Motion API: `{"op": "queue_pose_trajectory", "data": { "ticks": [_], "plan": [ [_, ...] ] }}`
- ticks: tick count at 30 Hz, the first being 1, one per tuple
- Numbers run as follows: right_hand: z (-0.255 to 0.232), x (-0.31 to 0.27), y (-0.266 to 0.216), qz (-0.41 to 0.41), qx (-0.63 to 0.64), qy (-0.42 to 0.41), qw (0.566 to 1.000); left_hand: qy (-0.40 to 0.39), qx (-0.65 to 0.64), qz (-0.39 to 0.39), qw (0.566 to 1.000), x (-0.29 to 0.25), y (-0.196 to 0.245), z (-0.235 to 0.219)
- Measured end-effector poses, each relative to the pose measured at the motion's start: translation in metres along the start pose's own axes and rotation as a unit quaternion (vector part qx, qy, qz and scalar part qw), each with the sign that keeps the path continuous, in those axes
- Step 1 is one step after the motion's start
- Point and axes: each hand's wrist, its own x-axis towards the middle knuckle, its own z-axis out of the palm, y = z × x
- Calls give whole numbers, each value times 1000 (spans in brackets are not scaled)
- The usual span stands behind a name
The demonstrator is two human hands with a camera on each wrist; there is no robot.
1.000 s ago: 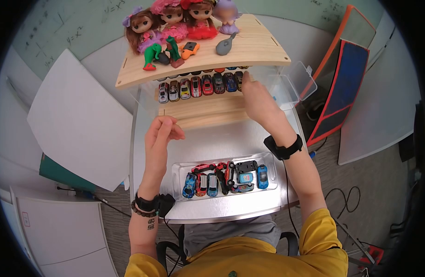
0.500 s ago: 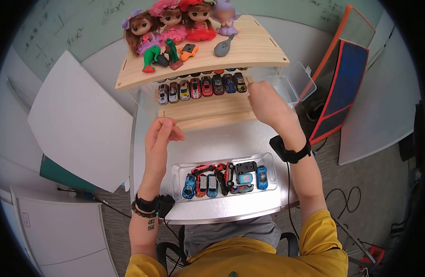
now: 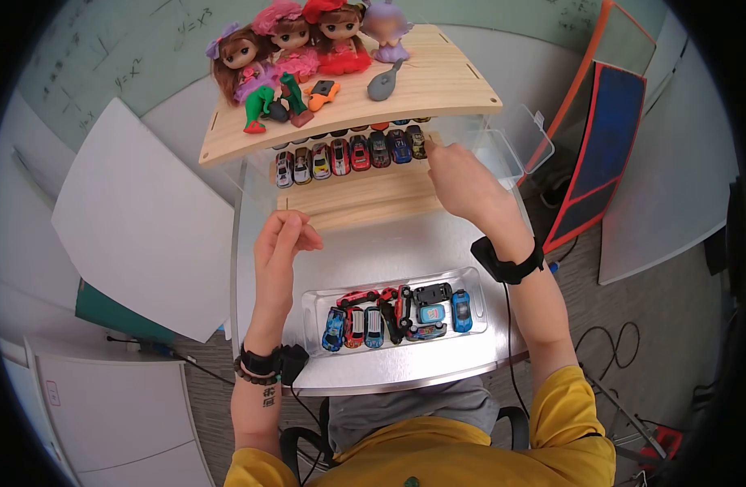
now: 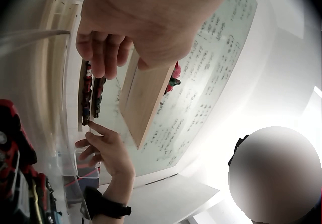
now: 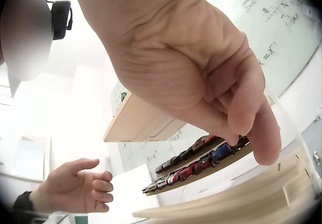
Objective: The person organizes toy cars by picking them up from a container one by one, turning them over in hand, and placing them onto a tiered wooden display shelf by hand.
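A row of several toy cars (image 3: 359,152) stands side by side on a wooden tier under the shelf top. My right hand (image 3: 470,188) is at the row's right end, beside the last toy car (image 3: 418,141). Its index finger reaches out to that car in the left wrist view, while the other fingers bend loosely. My left hand (image 3: 279,243) hovers in front of the lower wooden step with relaxed fingers and nothing in them. Nearer my body, a clear plastic tray (image 3: 311,312) holds several more toy cars, some on their sides.
The wooden shelf top (image 3: 450,77) overhangs the row and partly hides a second row behind. Dolls (image 3: 340,36) and small figures, including a grey one (image 3: 384,81), stand on it. A clear plastic box (image 3: 525,144) is right of the shelf.
My right hand has drawn back from over the last car to the right, then come slightly back toward it. The left hand keeps its place. The head view has shifted a little.
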Motion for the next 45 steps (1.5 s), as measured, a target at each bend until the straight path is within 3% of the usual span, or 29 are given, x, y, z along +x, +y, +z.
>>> {"op": "queue_pose_trajectory", "data": {
  "ticks": [23, 29, 31, 33, 35, 37, 45],
  "plan": [
    [-3, 0, 2, -1, -8, 8, 1000, 9, 3, 1, 1000, -1, 2, 1],
    [-26, -12, -4, -30, -17, 16, 999, 64, -53, 29, 996, 1, -5, -5],
    [-44, -17, -12, -8, 12, -11, 1000, 172, -25, 35, 984, 2, -4, -6],
    [-57, -25, -18, 16, 40, -39, 998, 186, -60, 49, 979, 3, 0, -6],
    [-66, -33, -19, 5, 49, 5, 999, 202, -94, 63, 973, 2, 2, -7],
    [-80, -38, -25, 21, 56, -10, 998, 213, -138, 53, 966, 2, 1, -9],
    [-92, -50, -29, 6, 40, -26, 999, 264, -132, 72, 953, 3, -1, -5]
  ]
}}
